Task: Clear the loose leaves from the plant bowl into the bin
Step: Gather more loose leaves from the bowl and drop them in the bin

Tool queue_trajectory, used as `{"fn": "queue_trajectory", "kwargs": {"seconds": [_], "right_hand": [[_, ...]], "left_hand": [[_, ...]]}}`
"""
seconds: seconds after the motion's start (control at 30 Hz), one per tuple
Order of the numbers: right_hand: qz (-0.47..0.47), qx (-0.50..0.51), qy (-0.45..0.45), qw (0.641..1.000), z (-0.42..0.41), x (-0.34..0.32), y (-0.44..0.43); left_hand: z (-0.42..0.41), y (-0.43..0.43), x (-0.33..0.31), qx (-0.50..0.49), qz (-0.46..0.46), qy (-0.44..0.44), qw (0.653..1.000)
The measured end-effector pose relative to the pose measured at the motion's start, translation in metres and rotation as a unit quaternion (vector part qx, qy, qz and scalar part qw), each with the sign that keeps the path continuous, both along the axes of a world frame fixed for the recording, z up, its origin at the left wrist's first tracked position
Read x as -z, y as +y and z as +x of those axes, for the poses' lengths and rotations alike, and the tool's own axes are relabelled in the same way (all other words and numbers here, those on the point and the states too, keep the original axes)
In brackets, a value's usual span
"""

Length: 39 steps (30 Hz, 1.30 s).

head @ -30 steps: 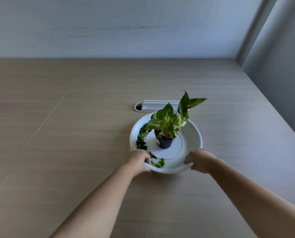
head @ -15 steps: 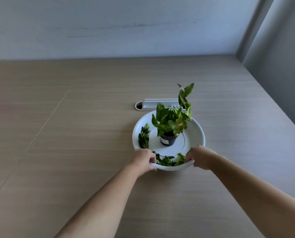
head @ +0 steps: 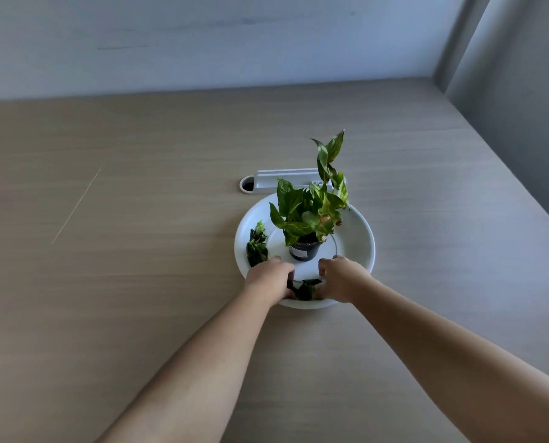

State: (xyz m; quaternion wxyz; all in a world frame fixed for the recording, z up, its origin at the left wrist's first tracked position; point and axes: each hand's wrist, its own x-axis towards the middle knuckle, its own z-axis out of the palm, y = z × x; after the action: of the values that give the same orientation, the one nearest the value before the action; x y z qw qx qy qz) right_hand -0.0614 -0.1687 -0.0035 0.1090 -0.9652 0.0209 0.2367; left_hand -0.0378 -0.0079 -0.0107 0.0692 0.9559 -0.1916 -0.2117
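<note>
Gathering step: left hand (head: 270, 279) and right hand (head: 342, 281) curl around loose leaves (head: 305, 289) at the white bowl's (head: 359, 238) near rim; whether gripped, I cannot tell. Next calls for lifting the bunch clear; no bin shows.

This looks like an office or meeting room: I'm at a broad wood-grain desk (head: 138, 219) with a white cable port (head: 282, 182) set into its top, pushed up to a bare pale wall (head: 202, 39), grey panel (head: 522, 91) at right.

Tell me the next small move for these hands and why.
Probably close both hands, left hand and right hand, on the loose leaves between them at the bowl's near rim and lift; another clump waits on the left.
</note>
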Motion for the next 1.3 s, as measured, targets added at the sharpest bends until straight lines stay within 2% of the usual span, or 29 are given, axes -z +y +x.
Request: {"fn": "queue_trajectory", "kwargs": {"seconds": [0.1, 0.2, 0.33, 0.67, 0.83, 1.0, 1.13, 1.3], "right_hand": [[-0.011, -0.008, -0.001, 1.000, 0.004, 0.006, 0.005], [-0.015, -0.019, -0.006, 1.000, 0.005, 0.008, 0.004], [-0.018, -0.004, 0.007, 1.000, 0.004, 0.007, 0.004], [0.100, 0.115, -0.081, 0.985, 0.007, -0.030, -0.006], [0.120, 0.164, -0.112, 0.973, -0.014, -0.038, -0.022], [0.131, 0.209, -0.145, 0.958, -0.055, -0.051, -0.071], [0.109, 0.264, -0.137, 0.948, -0.119, -0.066, -0.140], [0.071, 0.379, -0.134, 0.913, -0.242, -0.072, -0.255]], "left_hand": [[0.002, -0.005, 0.002, -0.011, 0.002, -0.003, 1.000], [0.003, -0.005, 0.006, -0.047, -0.027, 0.027, 0.998], [0.004, 0.002, 0.011, -0.076, -0.069, 0.024, 0.994], [0.011, 0.021, -0.022, -0.158, -0.216, -0.013, 0.963], [-0.003, 0.006, -0.026, -0.119, -0.234, -0.005, 0.965], [-0.032, -0.043, -0.033, -0.063, -0.239, -0.020, 0.969], [-0.071, -0.124, -0.045, 0.009, -0.259, -0.012, 0.966], [-0.151, -0.257, -0.056, 0.107, -0.280, 0.006, 0.954]]}}
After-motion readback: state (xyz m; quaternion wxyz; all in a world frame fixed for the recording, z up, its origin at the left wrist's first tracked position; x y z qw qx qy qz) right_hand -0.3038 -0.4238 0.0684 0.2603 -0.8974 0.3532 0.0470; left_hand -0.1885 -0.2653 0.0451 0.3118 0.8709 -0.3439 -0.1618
